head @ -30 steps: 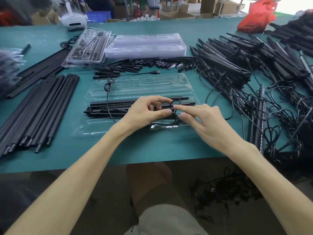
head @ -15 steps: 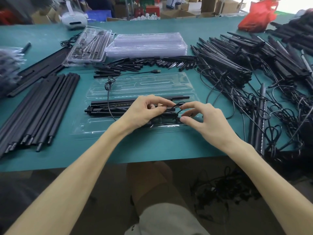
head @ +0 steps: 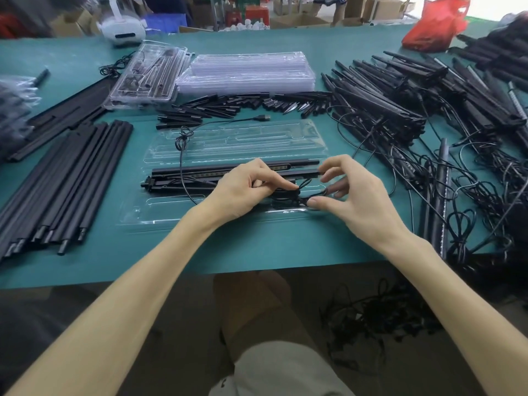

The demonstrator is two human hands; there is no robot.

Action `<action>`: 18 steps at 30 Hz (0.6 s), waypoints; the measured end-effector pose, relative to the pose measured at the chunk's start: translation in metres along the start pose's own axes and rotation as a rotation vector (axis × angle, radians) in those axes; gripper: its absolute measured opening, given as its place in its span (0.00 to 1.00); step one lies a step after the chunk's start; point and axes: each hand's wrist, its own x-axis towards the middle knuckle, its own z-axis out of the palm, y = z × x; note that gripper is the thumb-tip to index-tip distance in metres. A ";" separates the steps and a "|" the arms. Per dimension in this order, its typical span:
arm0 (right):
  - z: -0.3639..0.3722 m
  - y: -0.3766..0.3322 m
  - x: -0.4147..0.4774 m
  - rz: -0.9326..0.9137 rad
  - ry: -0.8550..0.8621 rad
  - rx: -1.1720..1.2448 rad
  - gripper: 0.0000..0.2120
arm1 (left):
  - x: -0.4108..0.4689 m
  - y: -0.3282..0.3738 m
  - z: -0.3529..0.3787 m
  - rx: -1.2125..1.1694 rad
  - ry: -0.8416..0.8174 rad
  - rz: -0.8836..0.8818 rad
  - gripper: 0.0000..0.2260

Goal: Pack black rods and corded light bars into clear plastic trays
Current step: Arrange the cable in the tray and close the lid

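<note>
Light bar (head: 205,175): lies in a near channel of the open clear plastic tray (head: 171,221). Long axis runs left to right across the desk (head: 257,247), with the right end slightly farther from the person. The end with the black fitting points left.
Black rod (head: 200,168): in the same tray, just behind the light bar and parallel to it.
Cord (head: 180,161): rises from the bar over the tray's far half to a knotted loop, then runs right to a USB plug (head: 264,118) on the desk just beyond the tray.
Left hand (head: 245,190): over the bar right of its middle. Fingers (head: 274,182) are curled, pinching the cord close to the bar.
Right hand (head: 357,201): at the tray's near right. The thumb and one fingertip pinch a small coil of the cord; the index finger is lifted and spread away.
Change, 1.0 s ago to now: the right index finger then lay straight, reaching toward the left hand. Half a second later the fingers had curled in. Now they fan apart with the coil drawn out between the hands. Tray, bar and rod have not shifted.
Left of tray: long black rods (head: 65,181) side by side.
Behind tray: short pointed black pieces (head: 257,102), a stack of empty clear trays (head: 248,72), and a packed tray (head: 148,75).
Right: heap of corded light bars (head: 400,95), cords tangled.
</note>
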 end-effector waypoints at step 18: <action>0.015 0.000 0.000 -0.052 0.037 -0.246 0.05 | -0.001 -0.005 -0.003 0.034 0.099 -0.001 0.10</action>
